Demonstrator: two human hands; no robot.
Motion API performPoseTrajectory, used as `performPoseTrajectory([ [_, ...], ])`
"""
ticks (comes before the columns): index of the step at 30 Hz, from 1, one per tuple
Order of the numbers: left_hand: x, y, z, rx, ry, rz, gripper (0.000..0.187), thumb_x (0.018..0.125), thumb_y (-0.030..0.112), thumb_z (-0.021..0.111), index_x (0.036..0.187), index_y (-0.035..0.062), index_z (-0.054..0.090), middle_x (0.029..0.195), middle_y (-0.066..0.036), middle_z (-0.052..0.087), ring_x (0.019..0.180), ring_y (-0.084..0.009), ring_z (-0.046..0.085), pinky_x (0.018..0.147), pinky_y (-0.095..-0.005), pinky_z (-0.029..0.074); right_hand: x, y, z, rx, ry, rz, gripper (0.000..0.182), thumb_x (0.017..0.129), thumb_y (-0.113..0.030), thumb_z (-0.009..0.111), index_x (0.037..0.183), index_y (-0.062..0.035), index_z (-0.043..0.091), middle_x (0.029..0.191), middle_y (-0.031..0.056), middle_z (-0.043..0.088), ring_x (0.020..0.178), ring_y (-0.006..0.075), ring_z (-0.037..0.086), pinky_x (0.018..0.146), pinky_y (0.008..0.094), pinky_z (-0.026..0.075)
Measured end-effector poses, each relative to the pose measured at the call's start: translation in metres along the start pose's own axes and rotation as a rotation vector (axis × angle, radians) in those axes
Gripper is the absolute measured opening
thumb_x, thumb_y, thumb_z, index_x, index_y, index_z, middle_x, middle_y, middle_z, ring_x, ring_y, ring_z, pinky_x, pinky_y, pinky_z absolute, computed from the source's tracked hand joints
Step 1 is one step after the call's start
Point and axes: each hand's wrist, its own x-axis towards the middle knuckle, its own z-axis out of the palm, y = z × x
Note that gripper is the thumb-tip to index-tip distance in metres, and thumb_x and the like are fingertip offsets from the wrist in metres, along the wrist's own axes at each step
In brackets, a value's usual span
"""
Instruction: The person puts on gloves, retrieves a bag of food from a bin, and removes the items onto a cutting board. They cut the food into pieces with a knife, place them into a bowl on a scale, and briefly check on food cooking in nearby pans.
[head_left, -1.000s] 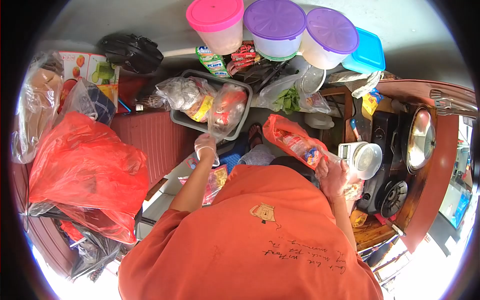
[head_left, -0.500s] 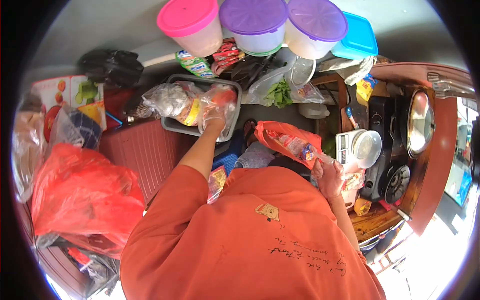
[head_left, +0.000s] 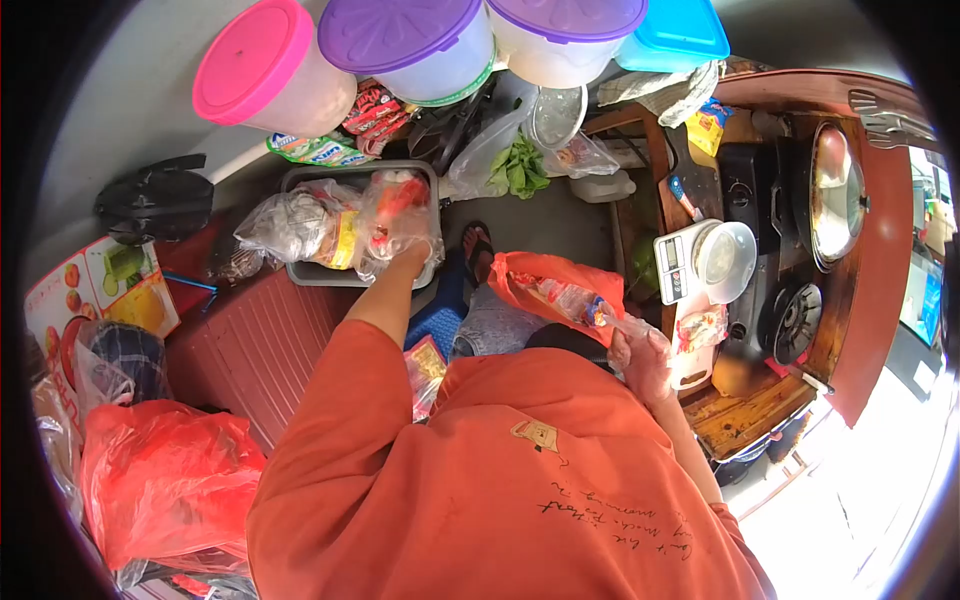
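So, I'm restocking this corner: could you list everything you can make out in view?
Pink-lidded tub: one, top left
Purple-lidded tubs: two, top
Container: one, blue, top
Tub: one, grey, holding clear bags
Leafy bunch: one, green, right of grey tub
Red bags: two, lower left and centre
Black bag: one, upper left
Scale: one, white, right
Bowl: one, clear, on scale
Stove: one, black, right
Yellow packet: one, upper right
Utensils: silver, count unclear, far right
Shirt: one, orange
Left hand: one, at grey tub
Right hand: one, beside centre red bag
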Motion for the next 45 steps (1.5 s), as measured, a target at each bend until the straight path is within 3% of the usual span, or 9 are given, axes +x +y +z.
performPoseTrajectory([
  [6, -0.019, -0.089, 0.058, 0.014, -0.156, 0.0, 0.044, 0.098, 0.043, 0.049, 0.123, 0.0093, 0.063, 0.129, -0.016, 0.062, 0.117, -0.0301, 0.06, 0.099, -0.0398, 0.047, 0.0, 0.0, -0.008, 0.026, 0.0, -0.002, 0.074, 0.083, -0.055, 0.055, 0.122, 0.0073, 0.062, 0.071, -0.0021, 0.038, 0.063, 0.0109, 0.035, 0.058, 0.0254, 0.03],
  [9, -0.044, -0.106, 0.065, -0.695, -0.028, -0.172, 0.041, 0.097, 0.039, 0.052, 0.112, 0.0049, 0.069, 0.108, -0.018, 0.069, 0.106, -0.0343, 0.063, 0.096, -0.0451, 0.045, -0.001, -0.003, -0.009, 0.018, -0.008, 0.016, 0.075, 0.083, -0.055, 0.054, 0.124, 0.0072, 0.06, 0.07, -0.0021, 0.039, 0.063, 0.0108, 0.036, 0.059, 0.0258, 0.031],
  [13, -0.046, -0.059, 0.013, -0.326, -0.661, -0.294, 0.065, 0.098, 0.052, 0.046, 0.141, 0.0039, 0.05, 0.144, -0.02, 0.051, 0.14, -0.0306, 0.041, 0.115, -0.039, 0.03, 0.001, -0.001, -0.012, 0.017, -0.046, 0.025, 0.075, 0.084, -0.055, 0.054, 0.126, 0.0071, 0.058, 0.07, -0.0019, 0.039, 0.063, 0.0109, 0.036, 0.06, 0.0262, 0.032],
  [16, -0.042, -0.051, 0.069, -0.064, -0.145, -0.197, 0.065, 0.097, 0.043, 0.046, 0.153, 0.0148, 0.032, 0.153, -0.015, 0.041, 0.14, -0.0327, 0.039, 0.113, -0.0397, 0.033, 0.003, 0.002, -0.012, 0.034, -0.005, 0.021, 0.073, 0.084, -0.054, 0.054, 0.124, 0.0065, 0.06, 0.07, -0.0018, 0.039, 0.063, 0.0109, 0.036, 0.061, 0.0264, 0.033],
  [20, -0.026, -0.032, 0.066, -0.335, -0.03, -0.161, 0.075, 0.083, 0.02, 0.068, 0.149, 0.0167, 0.033, 0.144, -0.015, 0.046, 0.137, -0.0327, 0.043, 0.115, -0.0388, 0.034, 0.004, 0.002, -0.012, 0.015, -0.017, 0.028, 0.072, 0.084, -0.054, 0.055, 0.122, 0.0057, 0.062, 0.07, -0.0018, 0.04, 0.063, 0.0109, 0.036, 0.062, 0.0262, 0.033],
  [27, -0.024, -0.058, 0.071, -0.293, -0.231, -0.134, 0.089, 0.08, 0.029, 0.071, 0.154, 0.016, 0.023, 0.153, -0.015, 0.038, 0.139, -0.032, 0.04, 0.118, -0.0395, 0.031, 0.007, 0.008, -0.016, 0.041, -0.063, 0.083, 0.072, 0.082, -0.054, 0.056, 0.123, 0.0055, 0.062, 0.073, -0.0018, 0.04, 0.064, 0.0115, 0.036, 0.062, 0.0266, 0.032],
  [33, -0.037, -0.087, 0.074, -0.138, -0.492, -0.325, 0.072, 0.085, 0.043, 0.067, 0.143, 0.0048, 0.047, 0.146, -0.023, 0.048, 0.135, -0.032, 0.047, 0.114, -0.0386, 0.034, 0.008, 0.005, -0.014, 0.051, -0.055, 0.092, 0.069, 0.083, -0.052, 0.055, 0.12, 0.0055, 0.063, 0.073, -0.0016, 0.039, 0.065, 0.0118, 0.036, 0.062, 0.0267, 0.032],
  [36, -0.061, -0.08, 0.017, -0.568, -0.006, -0.613, 0.045, 0.087, 0.041, 0.064, 0.128, 0.0237, 0.06, 0.136, -0.007, 0.06, 0.122, -0.0265, 0.059, 0.101, -0.0365, 0.048, 0.011, 0.003, -0.014, 0.06, -0.093, 0.08, 0.066, 0.083, -0.051, 0.056, 0.117, 0.0051, 0.062, 0.071, -0.0013, 0.039, 0.064, 0.0118, 0.036, 0.062, 0.0267, 0.032],
  [45, -0.039, -0.085, -0.052, -0.048, 0.106, -0.333, 0.038, 0.085, 0.039, 0.065, 0.117, 0.0171, 0.067, 0.113, -0.016, 0.07, 0.105, -0.0342, 0.067, 0.088, -0.0442, 0.055, 0.023, 0.001, -0.008, 0.028, -0.107, 0.063, 0.059, 0.087, -0.049, 0.057, 0.113, 0.0034, 0.061, 0.07, -0.001, 0.039, 0.063, 0.0117, 0.037, 0.06, 0.0268, 0.033],
])
